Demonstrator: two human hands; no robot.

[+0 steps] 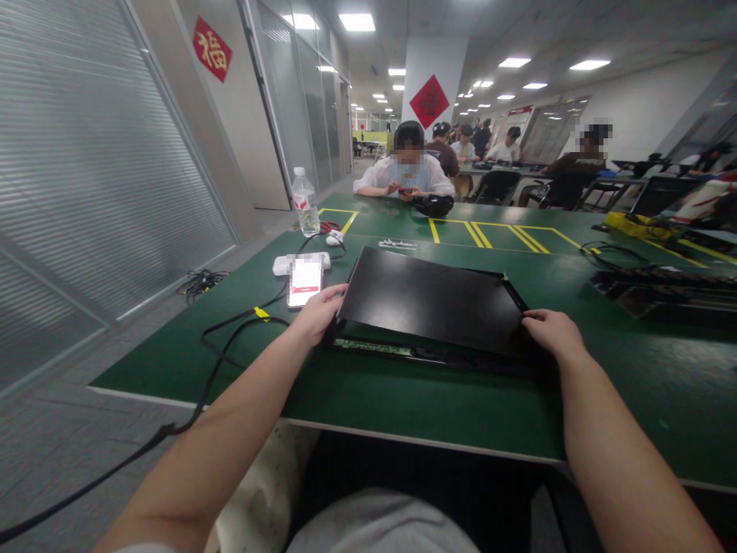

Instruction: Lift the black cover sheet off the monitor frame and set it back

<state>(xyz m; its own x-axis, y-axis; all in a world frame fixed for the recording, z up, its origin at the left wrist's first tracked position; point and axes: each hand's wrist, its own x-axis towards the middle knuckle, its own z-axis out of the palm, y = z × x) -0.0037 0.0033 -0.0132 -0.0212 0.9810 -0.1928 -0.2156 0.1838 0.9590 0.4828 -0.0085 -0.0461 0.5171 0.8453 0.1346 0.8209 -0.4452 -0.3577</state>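
Observation:
A thin black rectangular panel [431, 296], like a display panel, is gripped at its two short sides. My left hand [322, 313] is closed on its left edge, the thumb side toward the panel. On the right edge, my right hand [553, 334] pinches near the corner. Under the tilted panel lies a black frame [461, 358], with a green circuit board strip [374, 348] showing along its near side. The panel's near edge stands apart from the frame. The panel hides most of the frame's inside, and some fingertips are out of sight.
Left of the panel are a phone [305, 280], a white power strip [279, 266], a black cable [230, 322] and a water bottle [305, 203]. Small metal strips [397, 244] lie beyond. Dark panels [662, 296] are stacked at right. A person [406, 173] sits across the green table [230, 365].

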